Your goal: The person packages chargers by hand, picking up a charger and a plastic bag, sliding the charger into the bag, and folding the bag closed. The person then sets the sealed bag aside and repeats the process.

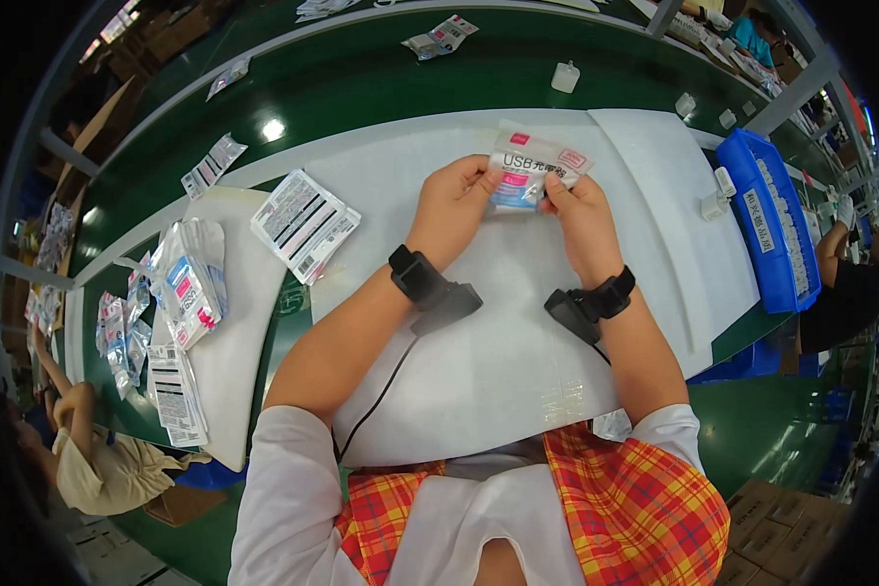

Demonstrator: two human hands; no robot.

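Above the middle of the white-covered worktop, a small printed plastic packet in white, pink and blue is held up by both hands. My left hand pinches its left edge between thumb and fingers. On its right side, the thumb of my right hand presses on the front, with the fingers behind. I cannot tell whether anything is inside the packet. A stack of white printed cards lies left of my left hand. Two white plug chargers stand to the right, beside a blue bin filled with white pieces.
At the left, a white board bears piled packets and more cards. Across the green conveyor belt lie scattered packets and a white charger. Other people work at both sides.
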